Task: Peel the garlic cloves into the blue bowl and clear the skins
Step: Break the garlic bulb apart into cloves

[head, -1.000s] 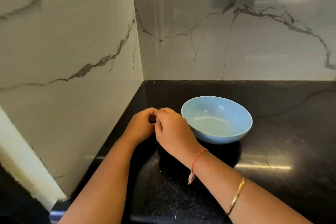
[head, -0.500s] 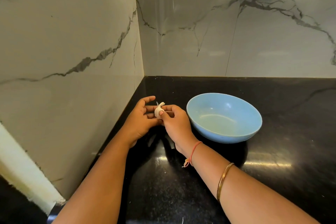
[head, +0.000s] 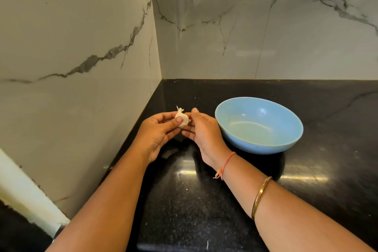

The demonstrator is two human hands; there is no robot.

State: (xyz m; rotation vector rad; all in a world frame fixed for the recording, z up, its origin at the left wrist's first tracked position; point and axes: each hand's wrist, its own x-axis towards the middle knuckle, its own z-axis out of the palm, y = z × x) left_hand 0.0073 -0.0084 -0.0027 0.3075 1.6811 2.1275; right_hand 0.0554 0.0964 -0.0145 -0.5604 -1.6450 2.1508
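Note:
A small white garlic bulb [head: 182, 117] with a papery tip is held above the black counter, just left of the blue bowl [head: 286, 141]. My left hand [head: 157, 135] grips it from the left, thumb on its front. My right hand [head: 204, 131] touches it from the right with the fingertips. The bowl stands on the counter and has nothing in it.
The black stone counter [head: 204, 210] runs into a corner of white marble walls [head: 81, 47] at the left and back. A pale strip [head: 24, 190] crosses the lower left. A few white specks lie on the counter near its front edge.
My hands have opened up from a tight huddle and the garlic now shows between them. The view has tilted down, so the wall socket has left the frame.

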